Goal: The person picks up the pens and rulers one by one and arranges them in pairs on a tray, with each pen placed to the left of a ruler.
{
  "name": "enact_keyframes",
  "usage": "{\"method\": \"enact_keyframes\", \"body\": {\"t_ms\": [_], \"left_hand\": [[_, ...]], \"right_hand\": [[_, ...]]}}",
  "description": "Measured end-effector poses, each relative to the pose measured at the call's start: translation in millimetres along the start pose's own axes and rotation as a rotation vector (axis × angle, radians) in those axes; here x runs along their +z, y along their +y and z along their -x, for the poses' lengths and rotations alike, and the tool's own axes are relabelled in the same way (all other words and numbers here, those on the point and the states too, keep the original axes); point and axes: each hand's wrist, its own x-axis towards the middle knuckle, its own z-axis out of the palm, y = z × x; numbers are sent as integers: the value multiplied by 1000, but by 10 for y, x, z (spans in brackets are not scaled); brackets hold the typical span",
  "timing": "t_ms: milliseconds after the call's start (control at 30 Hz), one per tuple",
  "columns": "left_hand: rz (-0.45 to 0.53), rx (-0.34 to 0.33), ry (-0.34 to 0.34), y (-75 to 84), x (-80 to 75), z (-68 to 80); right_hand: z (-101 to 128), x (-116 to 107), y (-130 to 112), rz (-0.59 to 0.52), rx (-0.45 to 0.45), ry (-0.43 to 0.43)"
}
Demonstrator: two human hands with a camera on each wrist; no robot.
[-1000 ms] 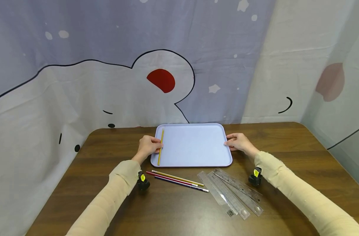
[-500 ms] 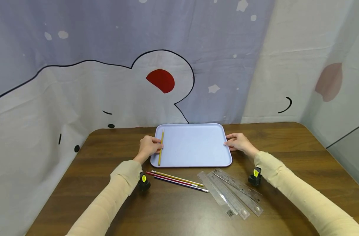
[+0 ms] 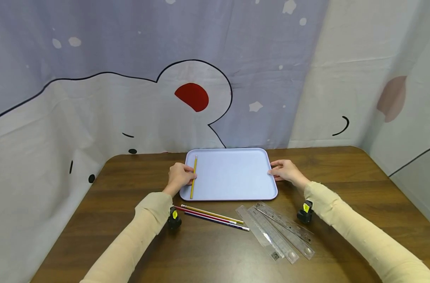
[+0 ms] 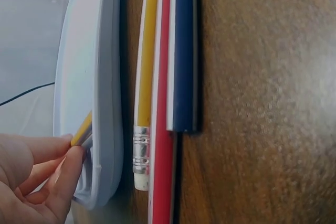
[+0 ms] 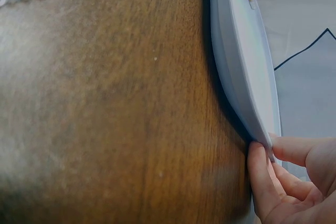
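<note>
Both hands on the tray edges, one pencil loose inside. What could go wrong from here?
1. The yellow pencil lies loose on the tray by the left hand; any tilt could roll it across or off.
2. Three pencils lie close against the tray's near edge; pulling the tray back would likely shove them.
3. The right hand pinches only the thin rim, so it may slip. The clear rulers lie just in front.

Head view from above, facing forward and down over the whole table (image 3: 342, 165); wrist views low, close at opposite rims — sharing the tray (image 3: 232, 173).
</note>
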Motion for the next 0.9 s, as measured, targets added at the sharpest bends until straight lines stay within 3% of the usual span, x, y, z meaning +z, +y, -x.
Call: {"method": "enact_keyframes", "body": {"t_ms": [900], "left_hand": [[-15,-2,46,61,-10,64]], "right_hand": [[15,-3,4,9,-17,1]]}}
